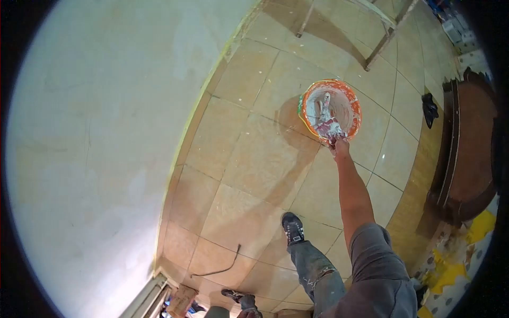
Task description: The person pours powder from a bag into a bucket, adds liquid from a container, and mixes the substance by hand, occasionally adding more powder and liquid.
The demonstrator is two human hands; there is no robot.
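Observation:
My right hand (340, 147) reaches down at arm's length to an orange bucket (354, 104) standing on the tiled floor. Its fingers are closed on a paint-smeared tool (328, 127) at the bucket's near rim; I cannot tell what kind of tool it is. The bucket's inside is coated with whitish material, and a second smeared handle (324, 102) stands in it. My left hand is out of the picture. My dark shoe (292, 227) and spattered grey trouser leg show below.
A pale plastered wall (95, 148) fills the left. Wooden trestle legs (380, 49) stand beyond the bucket. Dark wooden furniture (472, 153) lines the right, with a black object (428, 108) and yellow scraps (480, 227) near it. A bent rod (222, 269) lies on the tiles.

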